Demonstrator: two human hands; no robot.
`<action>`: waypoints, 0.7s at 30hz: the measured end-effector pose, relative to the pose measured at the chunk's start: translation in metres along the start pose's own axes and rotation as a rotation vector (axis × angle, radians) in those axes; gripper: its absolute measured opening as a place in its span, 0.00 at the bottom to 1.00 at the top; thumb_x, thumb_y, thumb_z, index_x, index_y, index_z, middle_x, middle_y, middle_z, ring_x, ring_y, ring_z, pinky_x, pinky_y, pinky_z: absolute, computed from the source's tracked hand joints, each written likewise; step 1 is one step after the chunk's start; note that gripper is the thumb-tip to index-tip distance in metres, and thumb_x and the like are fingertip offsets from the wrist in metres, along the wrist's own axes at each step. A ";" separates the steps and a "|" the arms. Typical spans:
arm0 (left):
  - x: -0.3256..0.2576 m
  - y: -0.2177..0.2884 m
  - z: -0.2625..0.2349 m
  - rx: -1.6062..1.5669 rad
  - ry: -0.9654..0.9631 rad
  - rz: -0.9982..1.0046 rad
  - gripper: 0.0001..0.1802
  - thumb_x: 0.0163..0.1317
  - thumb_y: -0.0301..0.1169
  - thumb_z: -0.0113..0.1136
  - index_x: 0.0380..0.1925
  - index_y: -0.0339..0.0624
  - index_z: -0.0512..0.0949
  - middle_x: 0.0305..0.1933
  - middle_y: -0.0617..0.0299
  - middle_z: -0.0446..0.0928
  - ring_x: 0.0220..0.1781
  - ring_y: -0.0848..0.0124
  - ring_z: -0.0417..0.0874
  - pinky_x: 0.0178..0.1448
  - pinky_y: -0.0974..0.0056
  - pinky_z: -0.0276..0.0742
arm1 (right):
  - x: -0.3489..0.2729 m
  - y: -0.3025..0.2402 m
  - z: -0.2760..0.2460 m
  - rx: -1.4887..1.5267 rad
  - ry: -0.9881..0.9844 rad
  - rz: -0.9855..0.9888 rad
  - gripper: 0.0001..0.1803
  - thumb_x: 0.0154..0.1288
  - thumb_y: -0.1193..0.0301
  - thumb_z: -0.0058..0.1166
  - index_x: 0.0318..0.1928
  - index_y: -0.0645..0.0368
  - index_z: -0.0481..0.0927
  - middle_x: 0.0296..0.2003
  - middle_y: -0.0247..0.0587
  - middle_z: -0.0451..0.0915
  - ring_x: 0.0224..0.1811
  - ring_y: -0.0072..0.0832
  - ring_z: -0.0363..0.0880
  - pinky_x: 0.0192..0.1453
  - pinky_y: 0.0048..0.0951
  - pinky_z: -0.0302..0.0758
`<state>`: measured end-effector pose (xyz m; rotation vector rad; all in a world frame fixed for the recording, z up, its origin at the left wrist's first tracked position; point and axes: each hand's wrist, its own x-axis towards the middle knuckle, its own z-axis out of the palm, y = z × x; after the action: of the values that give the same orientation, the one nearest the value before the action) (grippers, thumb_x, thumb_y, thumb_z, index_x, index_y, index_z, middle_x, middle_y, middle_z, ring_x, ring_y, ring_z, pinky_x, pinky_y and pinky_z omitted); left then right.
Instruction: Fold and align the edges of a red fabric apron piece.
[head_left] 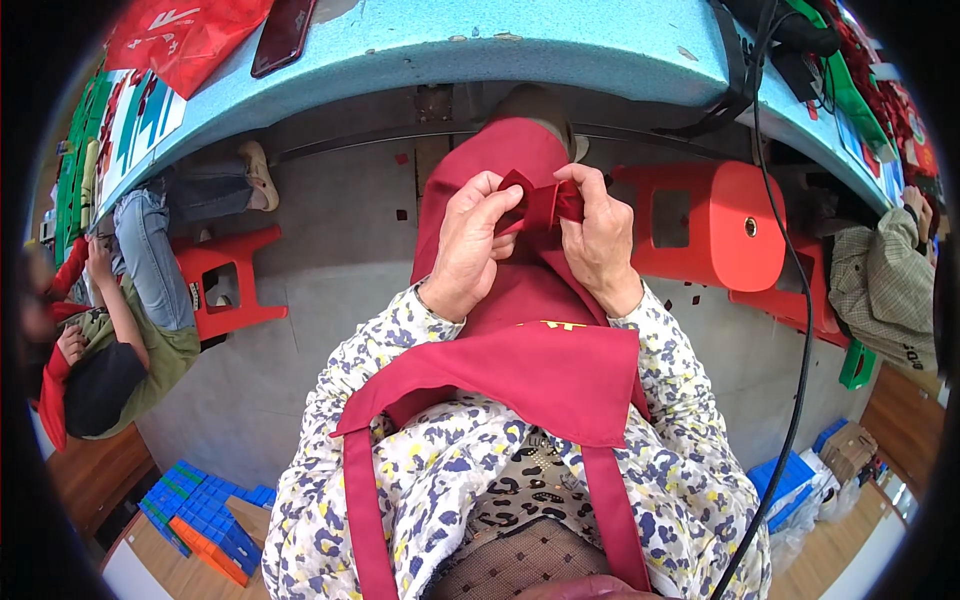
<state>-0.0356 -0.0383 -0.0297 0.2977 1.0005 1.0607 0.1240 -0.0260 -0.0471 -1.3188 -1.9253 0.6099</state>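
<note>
Over my lap, a dark red ribbon bow (541, 207) is stretched between my two hands. My left hand (468, 240) pinches its left side with thumb and forefinger. Thumb and fingers of my right hand (601, 238) are closed on its right side. A flat strip of the ribbon stands up in the middle, between the fingertips. Behind it lies a crimson apron (470, 300) of nearly the same colour, so the ribbon's lower edges are hard to make out.
A light blue table (560, 62) curves across the front, with a phone (283, 36) and red plastic bag (180, 40) on it. A red stool (740, 225) stands at my right. A black cable (800, 330) hangs down there. People sit on both sides.
</note>
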 end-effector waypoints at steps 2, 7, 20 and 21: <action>0.000 0.000 -0.004 -0.021 -0.040 -0.016 0.04 0.65 0.28 0.55 0.32 0.51 0.71 0.27 0.75 0.73 0.14 0.86 0.56 0.17 0.78 0.49 | -0.002 0.000 0.005 0.171 0.040 0.037 0.18 0.58 0.85 0.46 0.50 0.62 0.72 0.31 0.42 0.81 0.29 0.26 0.81 0.34 0.24 0.74; -0.003 0.005 -0.004 -0.085 -0.056 -0.100 0.04 0.65 0.29 0.55 0.32 0.52 0.71 0.27 0.75 0.73 0.14 0.86 0.56 0.17 0.78 0.48 | -0.003 -0.003 0.007 0.392 0.088 0.054 0.16 0.63 0.83 0.45 0.51 0.62 0.72 0.31 0.36 0.81 0.32 0.20 0.79 0.37 0.20 0.74; 0.010 -0.017 -0.009 0.481 -0.132 0.665 0.06 0.66 0.24 0.55 0.41 0.43 0.73 0.40 0.64 0.78 0.36 0.79 0.76 0.41 0.73 0.72 | -0.005 0.008 0.010 0.607 -0.042 0.182 0.14 0.74 0.65 0.43 0.44 0.65 0.77 0.32 0.33 0.81 0.35 0.15 0.77 0.40 0.18 0.73; 0.011 -0.018 -0.008 0.481 -0.134 0.664 0.06 0.66 0.24 0.55 0.41 0.43 0.73 0.40 0.64 0.78 0.36 0.79 0.76 0.41 0.73 0.72 | -0.005 0.011 0.010 0.606 -0.041 0.184 0.14 0.74 0.65 0.43 0.44 0.65 0.77 0.32 0.33 0.81 0.35 0.15 0.77 0.40 0.18 0.73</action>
<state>-0.0304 -0.0398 -0.0521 1.1387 1.0521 1.3543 0.1239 -0.0267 -0.0623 -1.0892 -1.4780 1.2068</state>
